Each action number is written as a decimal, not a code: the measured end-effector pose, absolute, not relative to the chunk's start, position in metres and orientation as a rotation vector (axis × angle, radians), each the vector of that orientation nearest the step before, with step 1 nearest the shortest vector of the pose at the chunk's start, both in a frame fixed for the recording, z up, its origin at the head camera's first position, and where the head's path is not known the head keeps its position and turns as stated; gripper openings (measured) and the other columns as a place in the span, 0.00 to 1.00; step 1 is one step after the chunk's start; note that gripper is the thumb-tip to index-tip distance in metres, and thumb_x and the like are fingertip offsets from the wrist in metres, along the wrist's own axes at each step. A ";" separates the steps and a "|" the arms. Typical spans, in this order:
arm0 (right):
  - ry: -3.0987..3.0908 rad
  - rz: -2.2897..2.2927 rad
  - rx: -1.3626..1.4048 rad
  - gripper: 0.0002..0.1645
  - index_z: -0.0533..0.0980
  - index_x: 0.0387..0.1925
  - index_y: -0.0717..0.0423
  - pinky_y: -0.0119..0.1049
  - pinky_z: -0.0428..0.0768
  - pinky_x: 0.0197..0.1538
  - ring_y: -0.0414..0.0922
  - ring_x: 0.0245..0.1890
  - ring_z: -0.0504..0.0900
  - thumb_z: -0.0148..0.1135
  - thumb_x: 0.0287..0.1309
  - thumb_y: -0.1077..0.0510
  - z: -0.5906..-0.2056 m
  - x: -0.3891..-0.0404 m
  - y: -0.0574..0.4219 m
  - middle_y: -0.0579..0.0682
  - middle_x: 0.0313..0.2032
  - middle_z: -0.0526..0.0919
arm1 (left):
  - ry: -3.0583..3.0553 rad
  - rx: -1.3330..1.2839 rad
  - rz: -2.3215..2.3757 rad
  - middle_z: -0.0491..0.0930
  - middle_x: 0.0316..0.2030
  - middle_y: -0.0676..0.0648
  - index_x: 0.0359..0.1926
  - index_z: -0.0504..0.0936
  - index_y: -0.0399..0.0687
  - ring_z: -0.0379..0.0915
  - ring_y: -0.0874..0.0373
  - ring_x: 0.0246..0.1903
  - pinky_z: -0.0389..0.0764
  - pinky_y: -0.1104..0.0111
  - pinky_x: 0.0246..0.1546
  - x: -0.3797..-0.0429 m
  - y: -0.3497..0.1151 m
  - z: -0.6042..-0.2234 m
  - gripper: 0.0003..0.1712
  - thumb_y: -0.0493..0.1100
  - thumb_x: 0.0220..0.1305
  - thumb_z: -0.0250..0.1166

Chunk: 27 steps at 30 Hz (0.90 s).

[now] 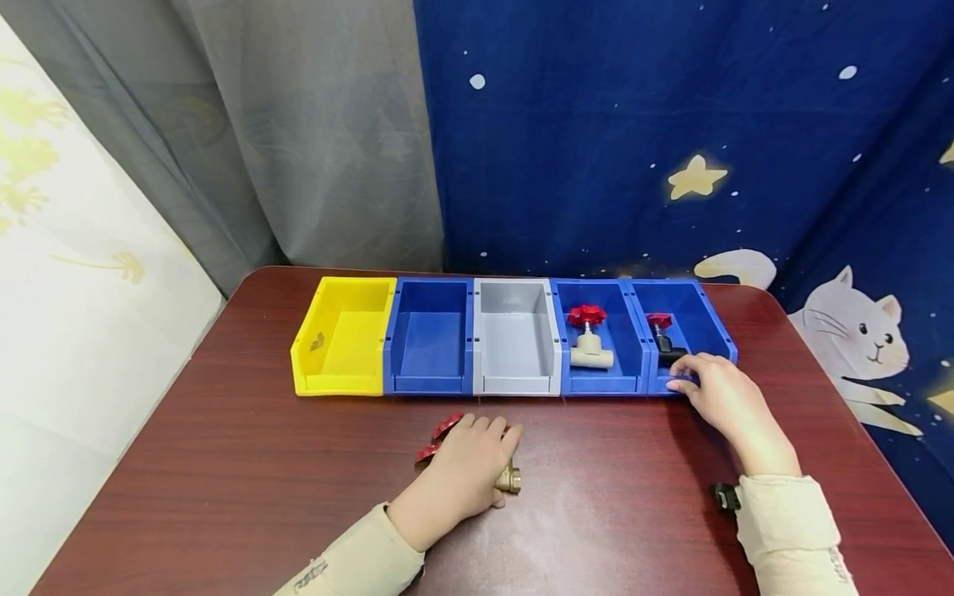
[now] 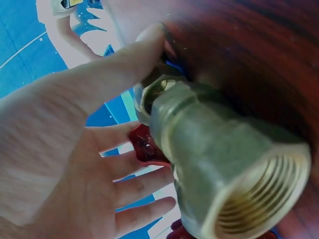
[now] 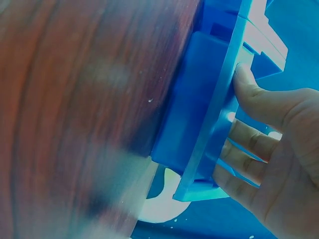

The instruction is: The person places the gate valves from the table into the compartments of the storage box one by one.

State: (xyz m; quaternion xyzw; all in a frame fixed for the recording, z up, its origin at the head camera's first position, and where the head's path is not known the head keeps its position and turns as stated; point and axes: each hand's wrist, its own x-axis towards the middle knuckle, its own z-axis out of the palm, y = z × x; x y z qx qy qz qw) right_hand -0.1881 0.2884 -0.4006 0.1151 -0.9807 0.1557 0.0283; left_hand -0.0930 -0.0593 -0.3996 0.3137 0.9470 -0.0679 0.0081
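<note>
My left hand (image 1: 465,468) is over brass gate valves (image 1: 510,478) with red handwheels (image 1: 427,453) on the table, hiding much of them. In the left wrist view, a threaded brass valve (image 2: 214,149) lies between the thumb and the spread fingers (image 2: 139,189), and a red handwheel (image 2: 147,145) is by the fingers. At the rightmost blue bin (image 1: 715,323), my right hand (image 1: 723,393) reaches over the low front edge with loosely bent fingers. Beside its fingertips, a black valve (image 1: 673,356) with a red handwheel sits inside that bin.
Bins stand in a row along the table's back: yellow (image 1: 346,385), blue (image 1: 428,385), grey (image 1: 517,386), then two blue ones. The second bin from the right (image 1: 629,364) holds a beige valve (image 1: 592,352) with a red handwheel. Curtains (image 1: 596,165) hang behind the brown table (image 1: 261,463).
</note>
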 end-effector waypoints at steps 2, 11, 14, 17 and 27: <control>-3.030 0.482 0.350 0.10 0.81 0.40 0.60 0.67 0.73 0.52 0.65 0.46 0.76 0.68 0.59 0.58 -0.401 -0.188 0.289 0.65 0.42 0.82 | 2.961 0.984 -0.224 0.76 0.39 0.51 0.53 0.73 0.49 0.76 0.54 0.41 0.76 0.62 0.45 -0.093 -0.058 -0.400 0.44 0.66 0.40 0.79; -3.033 0.485 0.349 0.10 0.81 0.40 0.60 0.67 0.73 0.52 0.65 0.46 0.77 0.69 0.59 0.58 -0.402 -0.186 0.290 0.65 0.42 0.82 | 2.955 0.971 -0.228 0.75 0.38 0.51 0.51 0.73 0.49 0.75 0.55 0.39 0.76 0.63 0.44 -0.090 -0.056 -0.400 0.40 0.65 0.44 0.77; -3.032 0.486 0.353 0.10 0.81 0.40 0.60 0.67 0.73 0.52 0.65 0.46 0.77 0.69 0.59 0.58 -0.402 -0.186 0.290 0.65 0.42 0.82 | 2.950 0.967 -0.232 0.75 0.37 0.51 0.51 0.73 0.49 0.75 0.55 0.39 0.76 0.62 0.45 -0.090 -0.056 -0.398 0.39 0.64 0.45 0.78; -3.027 0.486 0.353 0.10 0.81 0.40 0.60 0.67 0.73 0.52 0.65 0.47 0.77 0.69 0.59 0.58 -0.402 -0.186 0.289 0.65 0.42 0.82 | 2.953 0.978 -0.234 0.75 0.37 0.51 0.50 0.73 0.49 0.75 0.55 0.39 0.76 0.63 0.44 -0.091 -0.056 -0.397 0.38 0.63 0.45 0.78; -3.025 0.478 0.352 0.11 0.81 0.41 0.60 0.68 0.73 0.53 0.66 0.49 0.76 0.69 0.59 0.58 -0.402 -0.187 0.289 0.65 0.43 0.82 | 2.962 1.050 -0.208 0.74 0.35 0.51 0.47 0.74 0.48 0.75 0.55 0.35 0.76 0.64 0.41 -0.095 -0.058 -0.397 0.36 0.61 0.44 0.79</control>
